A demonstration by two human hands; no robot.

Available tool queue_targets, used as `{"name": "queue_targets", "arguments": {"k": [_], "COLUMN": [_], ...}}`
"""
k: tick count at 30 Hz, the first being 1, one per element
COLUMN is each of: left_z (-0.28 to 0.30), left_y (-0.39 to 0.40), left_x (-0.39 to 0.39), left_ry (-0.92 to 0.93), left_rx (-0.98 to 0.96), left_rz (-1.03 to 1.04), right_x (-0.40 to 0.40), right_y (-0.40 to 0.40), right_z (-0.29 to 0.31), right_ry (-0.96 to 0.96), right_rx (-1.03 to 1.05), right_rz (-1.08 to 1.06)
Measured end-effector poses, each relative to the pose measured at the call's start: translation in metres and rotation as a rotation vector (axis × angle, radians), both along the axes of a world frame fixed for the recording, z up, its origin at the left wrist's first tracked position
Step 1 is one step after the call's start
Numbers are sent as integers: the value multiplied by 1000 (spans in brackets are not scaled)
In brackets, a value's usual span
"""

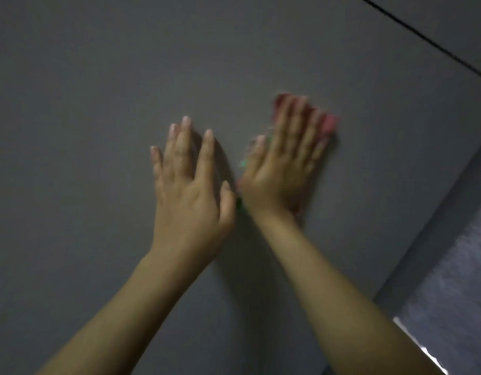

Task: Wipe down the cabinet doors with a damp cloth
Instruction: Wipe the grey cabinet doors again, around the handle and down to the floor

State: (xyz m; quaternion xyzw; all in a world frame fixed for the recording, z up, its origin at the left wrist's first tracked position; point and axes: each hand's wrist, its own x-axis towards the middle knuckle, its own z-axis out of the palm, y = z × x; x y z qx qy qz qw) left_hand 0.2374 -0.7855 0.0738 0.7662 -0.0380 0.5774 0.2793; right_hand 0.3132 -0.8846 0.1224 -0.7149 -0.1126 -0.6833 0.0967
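Two bare forearms reach up from the bottom edge to a grey cabinet door [98, 90]. The left hand [189, 185] lies flat on the bare door, fingers straight and holding nothing. The right hand [282, 163], just beside it, presses a pink cloth [330, 123] flat against the door toward its right edge, fingers spread. The picture is blurred there. Judged from this, the cloth could bunch or slip out under an open palm. No containers show.

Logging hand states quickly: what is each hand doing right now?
Left hand: open, fingers straight, flat against the cabinet door, holding nothing.
Right hand: open, straight fingers pressing the reddish cloth against the door.
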Motion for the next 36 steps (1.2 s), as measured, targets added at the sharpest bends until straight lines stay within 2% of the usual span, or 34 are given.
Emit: {"name": "queue_targets", "arguments": {"k": [3, 5, 8, 10, 12, 13, 15, 17, 19, 21, 24, 25, 26, 29, 30, 32, 36], "left_z": [8, 13, 18, 22, 29, 34, 41, 44, 43, 40, 38, 38, 38, 33, 31, 27, 21], "left_y": [-1, -10, -35, -54, -79, -95, -114, -128, -138, -144, -152, -156, -159, -164, -165, -163, -157], "left_x": [5, 9, 17, 23, 28, 31, 34, 36, 39, 42, 46, 47, 47, 46, 46, 46, 46], "left_ry": [2, -9, -30, -59, -63, -67, -75, -73, -73, -76, -77, -79, -80, -64, -66, -68, -58], "left_rx": [-34, -62, -21, 51, 111, 131, 148, 173, 207, 229, 227, 214, 201, 177, 181, 197, 197], "left_rz": [-9, -2, -13, -25, -61, -84, -126, -169, -195, -198, -164, -160, -157, -161, -157, -149, -132], "right_x": [0, 7, 23, 26, 21, 18, 15, 22, 33, 41, 40, 35, 31, 26, 29, 36, 38], "right_y": [-16, -64, -135, -137, -113, -103, -99, -135, -181, -211, -195, -183, -170, -155, -162, -183, -216], "right_z": [-19, -24, -31, -31, -28, -29, -39, -49, -54, -52, -46, -46, -50, -74, -74, -65, -39], "right_ry": [6, 23, 21, 49, 70, 79, 102, 92, 60, 50, 80, 90, 98, 129, 109, 71, 61], "right_rx": [-280, -244, 153, 452, 598, 540, 210, -34, 33, 243, 488, 491, 409, -36, -95, -20, 348], "right_rz": [77, 68, -61, -42, 2, 16, 18, 23, 1, -15, -3, 7, 10, -23, -16, -14, 7]}}
